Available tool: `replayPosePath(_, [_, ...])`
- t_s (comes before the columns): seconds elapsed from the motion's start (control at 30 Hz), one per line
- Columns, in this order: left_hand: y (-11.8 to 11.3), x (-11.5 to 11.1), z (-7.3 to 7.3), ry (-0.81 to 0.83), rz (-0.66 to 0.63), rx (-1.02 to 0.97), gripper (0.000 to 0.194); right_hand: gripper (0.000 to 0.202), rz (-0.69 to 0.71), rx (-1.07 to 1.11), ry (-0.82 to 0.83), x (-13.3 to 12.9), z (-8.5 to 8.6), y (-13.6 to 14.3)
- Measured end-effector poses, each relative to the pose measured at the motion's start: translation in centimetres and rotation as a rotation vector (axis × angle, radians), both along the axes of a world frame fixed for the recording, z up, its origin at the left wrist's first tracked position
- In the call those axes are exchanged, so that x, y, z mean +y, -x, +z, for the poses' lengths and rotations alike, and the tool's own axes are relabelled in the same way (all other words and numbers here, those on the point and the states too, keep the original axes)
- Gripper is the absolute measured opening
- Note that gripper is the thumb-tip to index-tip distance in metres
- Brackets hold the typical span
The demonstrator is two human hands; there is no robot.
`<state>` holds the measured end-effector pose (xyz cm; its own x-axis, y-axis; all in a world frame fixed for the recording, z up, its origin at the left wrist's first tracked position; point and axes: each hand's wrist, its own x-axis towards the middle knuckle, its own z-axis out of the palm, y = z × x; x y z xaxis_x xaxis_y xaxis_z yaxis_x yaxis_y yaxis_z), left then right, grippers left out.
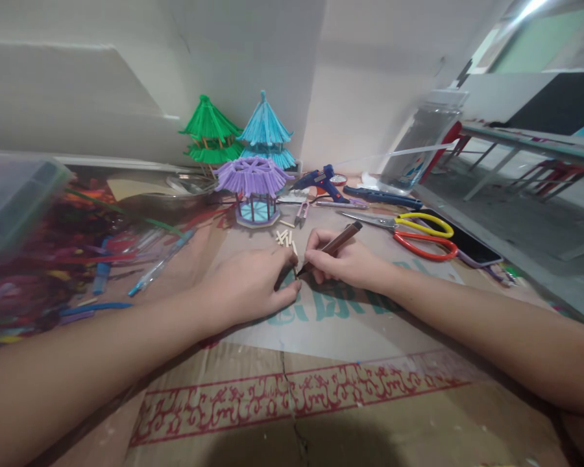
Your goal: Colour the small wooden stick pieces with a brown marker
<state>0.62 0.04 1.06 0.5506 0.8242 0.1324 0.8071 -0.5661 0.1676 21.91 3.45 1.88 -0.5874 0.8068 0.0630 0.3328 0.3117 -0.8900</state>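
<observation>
My right hand (pixel 340 259) grips a brown marker pen (pixel 339 240), its tip pointing down and left to my left fingertips. My left hand (pixel 253 279) rests on a pale sheet (pixel 331 331) with green lettering, thumb and forefinger pinching a small stick piece (pixel 296 275) that the marker tip meets. Just beyond the fingers lies a small pile of short pale stick pieces (pixel 285 238). Behind it stands a small pavilion model (pixel 254 178) with a purple fuzzy roof and dark posts. A green-roofed model (pixel 209 130) and a blue-roofed one (pixel 265 130) stand farther back.
To the right lie scissors (pixel 425 235) with yellow and red handles, a phone (pixel 472 246), a blue glue gun (pixel 324 183), a blue cutter (pixel 384 196) and small snips (pixel 302 213). A clear jar (pixel 421 139) stands behind. Colourful craft strips (pixel 24 292) and a plastic box (pixel 19 201) fill the left.
</observation>
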Motion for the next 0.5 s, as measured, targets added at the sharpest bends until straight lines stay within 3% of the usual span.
replayPosePath(0.2, [0.06, 0.11, 0.01, 0.017, 0.017, -0.022, 0.032, 0.017, -0.093, 0.024, -0.035, 0.09, -0.16, 0.27])
replayPosePath(0.5, [0.01, 0.09, 0.33, 0.032, 0.022, -0.039, 0.028, 0.016, -0.071, -0.01, -0.018, 0.16, -0.06, 0.15])
